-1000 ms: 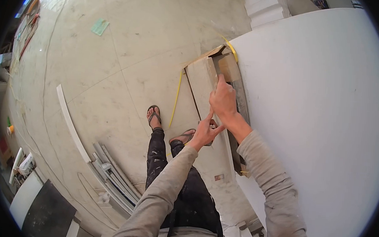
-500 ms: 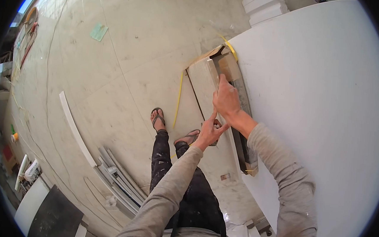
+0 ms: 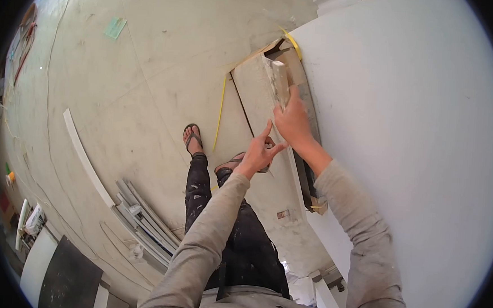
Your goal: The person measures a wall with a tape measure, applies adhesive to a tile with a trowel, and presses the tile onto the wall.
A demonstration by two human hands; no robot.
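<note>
- Clock positions taken from the hands, with 12 o'clock straight ahead.
- Right hand (image 3: 294,123): closed around the near end of an off-white, long, narrow bar (image 3: 280,80); its free end is pointed to 11 o'clock.
- Left hand (image 3: 258,153): seen just beside the right, at its 7 to 8 o'clock; thumb and forefinger spread wide, other fingers curled. Whether anything is held in them cannot be told.
- Bar seen over a long, open, brown cardboard carton (image 3: 295,64), laid roughly 11 to 5 o'clock.
- Large, smooth, white flat panel (image 3: 400,135) seen at 3 o'clock, bordered by the carton.
- Flat yellow strap (image 3: 221,113) seen on the floor, 9 to 10 o'clock.
- Bundle of long grey-and-white profiles (image 3: 146,221) laid at 8 o'clock; a thin white strip (image 3: 88,158) stretched beyond, at 9.
- Pale green, translucent square sheet (image 3: 115,27) seen well apart on the floor, 10 o'clock.
</note>
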